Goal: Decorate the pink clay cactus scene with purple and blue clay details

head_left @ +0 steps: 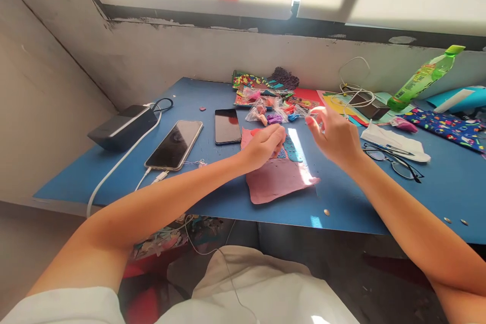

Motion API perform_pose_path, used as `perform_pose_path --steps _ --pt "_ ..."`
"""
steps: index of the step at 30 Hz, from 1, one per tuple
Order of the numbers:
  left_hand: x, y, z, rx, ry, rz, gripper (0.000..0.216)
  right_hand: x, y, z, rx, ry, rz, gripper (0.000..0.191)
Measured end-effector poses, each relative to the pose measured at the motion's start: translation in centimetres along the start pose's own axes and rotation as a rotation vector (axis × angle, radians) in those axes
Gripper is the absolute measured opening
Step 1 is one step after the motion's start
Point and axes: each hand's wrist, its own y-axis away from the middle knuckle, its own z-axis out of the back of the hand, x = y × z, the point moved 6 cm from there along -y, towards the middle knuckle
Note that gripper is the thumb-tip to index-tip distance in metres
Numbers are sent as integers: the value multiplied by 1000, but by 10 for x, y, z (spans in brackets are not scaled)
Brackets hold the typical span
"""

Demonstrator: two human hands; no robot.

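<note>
My left hand (265,146) is closed, fingers curled together over the upper part of a flat pink clay sheet (277,179). Whatever lies inside those fingers is hidden. Blue speckled clay pieces (294,149) sit on the sheet's upper part, beside this hand, and a bit of red shows behind it. My right hand (336,136) is raised to the right of the sheet, with thumb and fingers bent and a gap between them; nothing shows in it. Just beyond its fingertips are small clear bags of coloured clay (275,117), with purple, blue and orange lumps.
Left of the sheet lie a dark phone (228,126), a charging phone (174,145) and a black box (123,129) with a white cable. To the right are glasses (395,162), a white tissue (395,143), a green bottle (425,78) and a patterned pouch (448,129). The blue table (212,197) ends near my lap.
</note>
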Motion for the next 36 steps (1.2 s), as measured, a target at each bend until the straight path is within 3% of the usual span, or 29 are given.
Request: perform_pose_path --steps 3,6,10,14,16,18,19,21,23,24,26,29,31,34,36 --pt "-6 -2 4 13 118 48 28 55 21 10 -135 -118 381 49" --pt "-19 3 7 45 186 71 45 91 36 4 -133 -120 621 49" --pt "-28 7 2 155 281 94 71 98 33 0 -163 -148 651 43" --pt "-24 5 -6 312 267 179 87 81 14 11 -256 -201 575 40" --pt "-25 3 5 267 186 263 93 65 2 25 -389 -238 443 44" --pt "-34 2 34 95 112 289 97 54 -6 34 -448 -249 315 52" --pt "-42 2 49 30 136 279 99 53 -7 35 -424 -250 293 56" --pt "-66 3 94 -251 154 97 91 65 0 31 -321 -229 342 63" --pt "-86 10 137 -532 124 -91 83 96 20 18 -109 -142 549 67" --pt "-90 14 151 -608 89 -134 81 116 34 10 -15 -81 674 67" --pt "-90 16 169 -675 29 -111 82 153 59 -2 110 25 817 62" --pt "-88 16 177 -699 -86 -58 84 207 81 -25 360 91 950 30" --pt "-93 16 177 -701 -194 -37 87 238 86 -43 508 88 1033 43" --pt "-106 21 178 -694 -362 -26 86 271 75 -64 501 113 1029 52" --pt "-115 26 182 -682 -537 -13 88 288 67 -71 430 108 1088 42"
